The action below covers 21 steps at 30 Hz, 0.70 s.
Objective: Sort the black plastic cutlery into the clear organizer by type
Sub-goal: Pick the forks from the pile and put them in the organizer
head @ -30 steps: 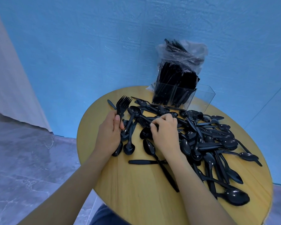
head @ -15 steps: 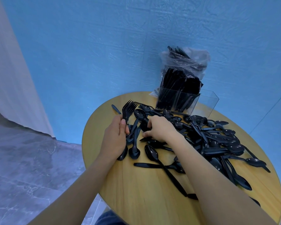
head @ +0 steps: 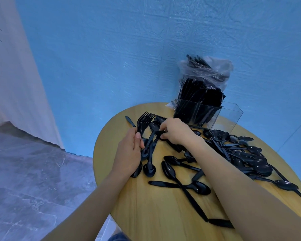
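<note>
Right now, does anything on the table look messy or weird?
Yes. Black spoons lie in a tangled heap across the round table instead of in the clear organizer, whose right-hand compartment looks empty. A plastic bag of cutlery sits behind it.

You face a textured blue wall. A round wooden table stands against it; to your left hangs a white curtain above grey marble-patterned floor.

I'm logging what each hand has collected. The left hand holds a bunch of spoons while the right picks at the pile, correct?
Not quite. The head view shows tines fanning above the left hand: it holds a bunch of forks, not spoons. The right hand does pick at the pile.
</note>
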{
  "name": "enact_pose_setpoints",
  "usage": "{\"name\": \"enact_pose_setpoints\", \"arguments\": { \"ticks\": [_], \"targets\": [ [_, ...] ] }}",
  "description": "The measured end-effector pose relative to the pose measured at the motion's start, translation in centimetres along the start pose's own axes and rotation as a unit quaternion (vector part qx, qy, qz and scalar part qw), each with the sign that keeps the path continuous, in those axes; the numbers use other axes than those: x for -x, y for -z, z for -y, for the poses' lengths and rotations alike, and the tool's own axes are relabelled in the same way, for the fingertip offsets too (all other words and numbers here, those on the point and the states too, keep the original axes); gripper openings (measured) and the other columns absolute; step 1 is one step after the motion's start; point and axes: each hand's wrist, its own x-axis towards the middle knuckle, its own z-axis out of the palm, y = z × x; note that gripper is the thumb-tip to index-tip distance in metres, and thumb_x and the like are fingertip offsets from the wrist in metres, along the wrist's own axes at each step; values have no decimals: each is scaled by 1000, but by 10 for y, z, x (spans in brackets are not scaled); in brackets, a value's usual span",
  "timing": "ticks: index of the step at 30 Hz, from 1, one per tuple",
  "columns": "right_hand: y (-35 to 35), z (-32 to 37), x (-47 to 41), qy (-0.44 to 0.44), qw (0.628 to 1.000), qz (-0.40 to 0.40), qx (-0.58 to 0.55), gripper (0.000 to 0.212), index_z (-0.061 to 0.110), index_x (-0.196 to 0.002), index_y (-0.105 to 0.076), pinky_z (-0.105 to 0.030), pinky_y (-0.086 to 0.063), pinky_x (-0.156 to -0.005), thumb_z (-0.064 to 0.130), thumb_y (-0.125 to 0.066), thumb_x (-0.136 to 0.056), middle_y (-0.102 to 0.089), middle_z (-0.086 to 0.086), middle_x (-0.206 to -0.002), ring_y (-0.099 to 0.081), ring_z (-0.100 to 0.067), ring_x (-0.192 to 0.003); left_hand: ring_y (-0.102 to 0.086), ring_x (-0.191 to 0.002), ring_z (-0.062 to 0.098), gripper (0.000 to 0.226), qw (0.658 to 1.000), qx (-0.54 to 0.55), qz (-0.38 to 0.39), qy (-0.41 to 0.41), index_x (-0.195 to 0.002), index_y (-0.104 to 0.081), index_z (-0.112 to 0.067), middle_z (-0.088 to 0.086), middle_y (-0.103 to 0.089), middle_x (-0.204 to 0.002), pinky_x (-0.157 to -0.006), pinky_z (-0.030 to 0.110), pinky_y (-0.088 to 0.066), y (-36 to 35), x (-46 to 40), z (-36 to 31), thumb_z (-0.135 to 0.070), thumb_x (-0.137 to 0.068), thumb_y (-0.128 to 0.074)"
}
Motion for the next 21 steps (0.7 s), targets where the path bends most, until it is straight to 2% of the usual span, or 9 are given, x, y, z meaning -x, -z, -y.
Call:
{"name": "enact_pose_setpoints", "arguments": {
  "ticks": [4, 7, 10, 14, 17, 19, 21],
  "targets": [
    [-2, 0, -4, 5, 1000, 5, 1, 21, 15, -113, -64, -39, -51, -84, 16, -58, -93, -64, -8, -110, -59, -26, -98, -46, -57, -1, 21, 1000, -1, 0, -5, -94, -50, -20, -5, -53, -69, -56, 13, -37, 0, 1, -1, -21, -102, -30],
    [-2, -2, -5, 7, 1000, -2, -12, 25, 13, -119, -59, -35, -48, -84, 14, -57, -94, -61, -8, -114, -57, -27, -104, -46, -58, -1, 22, 1000, -1, 1, -5, -95, -50, -19, -6, -53, -70, -57, 13, -38, 0, 1, 0, -22, -102, -30],
    [-1, -5, 0, 36, 998, 12, -42, 9, 13, -101, -61, -31, -43, -76, 15, -58, -93, -60, -3, -95, -57, -23, -93, -47, -60, 0, 21, 1000, -1, 2, -4, -93, -50, -20, -6, -53, -70, -58, 14, -39, 0, 1, 0, -22, -102, -30],
    [1, -8, 11, 87, 987, 84, -105, 12, 16, -98, -70, -23, -44, -71, 16, -59, -92, -64, 3, -88, -56, -11, -79, -47, -59, -1, 20, 1000, -1, 1, -5, -94, -49, -22, -7, -53, -69, -57, 14, -39, 0, 1, 0, -21, -102, -31],
    [4, -12, 11, 73, 988, 25, -134, 13, 17, -99, -69, -27, -46, -75, 18, -58, -93, -65, 1, -87, -57, -15, -82, -47, -59, -1, 20, 1000, -2, 3, -6, -95, -50, -20, -7, -52, -69, -57, 14, -39, -1, 0, 0, -21, -102, -31],
    [6, -13, 7, 46, 991, -23, -123, 11, 14, -97, -67, -26, -43, -69, 17, -57, -94, -61, 1, -82, -56, -17, -80, -47, -58, -2, 20, 1000, -2, 2, -7, -94, -49, -20, -7, -52, -69, -56, 11, -38, -1, 0, 0, -20, -102, -31],
    [4, -11, 2, 30, 995, -32, -92, 11, 12, -99, -66, -28, -44, -72, 16, -57, -93, -63, -2, -88, -58, -20, -85, -47, -56, -2, 20, 1000, -3, 1, -6, -92, -48, -21, -7, -52, -68, -55, 11, -37, -1, 0, 0, -20, -102, -31]
  ]
}}
